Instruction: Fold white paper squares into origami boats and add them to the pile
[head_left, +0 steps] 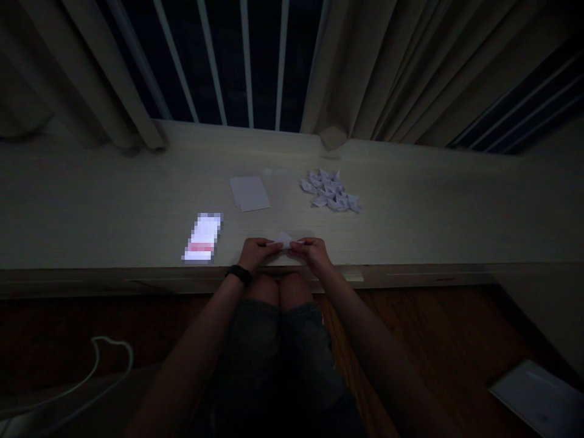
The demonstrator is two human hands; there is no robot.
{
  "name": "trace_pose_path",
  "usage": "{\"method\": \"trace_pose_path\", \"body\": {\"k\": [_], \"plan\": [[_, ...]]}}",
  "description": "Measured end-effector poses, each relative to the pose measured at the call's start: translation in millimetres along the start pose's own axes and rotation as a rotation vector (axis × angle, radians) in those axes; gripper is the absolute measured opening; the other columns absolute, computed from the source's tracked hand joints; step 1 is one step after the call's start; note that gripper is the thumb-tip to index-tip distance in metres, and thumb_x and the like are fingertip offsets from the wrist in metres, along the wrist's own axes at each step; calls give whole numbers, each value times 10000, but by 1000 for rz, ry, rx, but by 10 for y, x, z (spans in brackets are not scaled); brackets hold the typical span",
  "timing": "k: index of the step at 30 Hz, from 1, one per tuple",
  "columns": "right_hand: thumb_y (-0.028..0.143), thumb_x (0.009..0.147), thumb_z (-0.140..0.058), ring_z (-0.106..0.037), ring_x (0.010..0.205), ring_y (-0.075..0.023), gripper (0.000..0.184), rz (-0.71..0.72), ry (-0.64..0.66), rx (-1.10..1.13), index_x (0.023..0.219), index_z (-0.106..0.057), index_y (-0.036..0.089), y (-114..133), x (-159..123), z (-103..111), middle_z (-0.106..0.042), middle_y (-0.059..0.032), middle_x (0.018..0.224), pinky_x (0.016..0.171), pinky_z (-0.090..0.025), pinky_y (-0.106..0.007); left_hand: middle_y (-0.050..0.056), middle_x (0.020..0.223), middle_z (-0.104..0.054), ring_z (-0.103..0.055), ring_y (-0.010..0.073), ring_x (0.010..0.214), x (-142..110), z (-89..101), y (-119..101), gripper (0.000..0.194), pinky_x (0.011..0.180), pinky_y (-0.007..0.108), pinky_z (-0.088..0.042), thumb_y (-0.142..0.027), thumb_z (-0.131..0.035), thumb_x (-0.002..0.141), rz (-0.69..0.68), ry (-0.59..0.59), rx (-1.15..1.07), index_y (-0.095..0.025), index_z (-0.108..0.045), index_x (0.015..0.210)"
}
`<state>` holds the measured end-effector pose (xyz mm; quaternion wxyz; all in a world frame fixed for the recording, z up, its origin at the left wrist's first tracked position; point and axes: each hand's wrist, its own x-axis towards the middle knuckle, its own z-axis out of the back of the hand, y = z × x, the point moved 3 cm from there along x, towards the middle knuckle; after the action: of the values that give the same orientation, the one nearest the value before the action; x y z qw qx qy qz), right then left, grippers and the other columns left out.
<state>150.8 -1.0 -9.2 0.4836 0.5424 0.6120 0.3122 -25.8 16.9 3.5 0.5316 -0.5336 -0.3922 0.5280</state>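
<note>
A small folded white paper (285,239) with a pointed top is pinched between my two hands, just above the front edge of the pale sill (410,213). My left hand (256,251), with a dark band on its wrist, grips the paper's left end. On the other end, my right hand (314,251) closes thumb and fingers. Beyond my right hand lies a cluster of several folded paper boats (329,191), standing close together. A stack of flat white paper sheets (250,193) rests beyond my left hand. Fine creases in the held paper are too dim to make out.
A lit phone (203,237), its screen blurred out, lies left of my hands. Curtains (387,67) hang at the barred window (228,61) behind. A white cable (130,353) loops at lower left, and a pale flat object (541,392) lies at lower right.
</note>
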Motion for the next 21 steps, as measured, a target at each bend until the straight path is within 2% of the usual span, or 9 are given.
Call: {"method": "trace_pose_path", "body": {"k": [6,10,13,15,18,21], "plan": [[243,482,-845,-649,635,-177,269,27,7,-26,646,-661,135,5,1,5,-667,-34,667,685,-568,-331,55,587,-653,-618,167,563,0,-48,-22,369,514,250,-436,-441,-773,597,39,1,-20,-104,-656,691],[235,500,-829,-631,607,-152,305,63,-36,22,696,-607,162,21,-6,-30,-620,9,658,627,-574,-322,7,617,-640,-628,159,565,8,-62,-20,416,538,257,-471,-368,-806,559,18,46,-144,-143,-572,821],[253,507,-817,-590,546,-121,371,109,-63,-15,763,-555,191,11,-3,-45,-572,51,620,559,-556,-287,-56,577,-579,-563,115,501,47,-55,-30,537,498,219,-424,-323,-820,533,-22,104,-59,-170,-541,965],[269,520,-802,-582,541,-119,428,140,-64,-46,845,-530,211,-1,0,-45,-575,64,624,544,-541,-276,-64,557,-549,-526,105,490,87,-69,-40,551,484,208,-387,-332,-818,529,-61,179,40,-165,-564,989],[286,537,-786,-589,572,-129,499,153,-24,-82,947,-506,231,-10,-1,-46,-595,64,642,565,-529,-274,-15,599,-583,-538,124,549,137,-107,-54,428,508,224,-377,-420,-782,567,-116,239,160,-137,-630,850],[297,532,-792,-592,594,-135,544,156,3,-74,994,-511,234,7,-6,-56,-601,60,649,594,-528,-280,2,586,-576,-517,124,554,145,-142,-58,393,499,228,-351,-493,-744,590,-122,182,226,-130,-619,670]]}}
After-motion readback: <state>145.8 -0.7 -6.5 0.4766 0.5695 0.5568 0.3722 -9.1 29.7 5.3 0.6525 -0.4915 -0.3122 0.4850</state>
